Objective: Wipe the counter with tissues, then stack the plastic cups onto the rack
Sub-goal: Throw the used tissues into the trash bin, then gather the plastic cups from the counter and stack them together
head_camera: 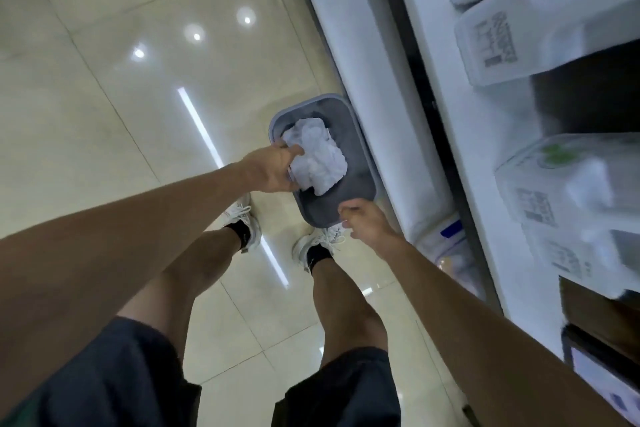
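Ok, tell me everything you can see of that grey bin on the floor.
The grey bin is a rounded rectangular container, plastic by the look, with a paler bluish rim and dark inside walls. It stands upright and open-topped on the glossy tiled floor, close against the white counter base, just ahead of the person's shoes. A crumpled wad of white tissues sits over its opening, gripped by the left hand. The right hand overlaps its near rim; contact is unclear.

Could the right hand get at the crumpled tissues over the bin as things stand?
Probably yes: the right hand hovers at the bin's near rim, nothing between it and the tissues, which the left hand grips.
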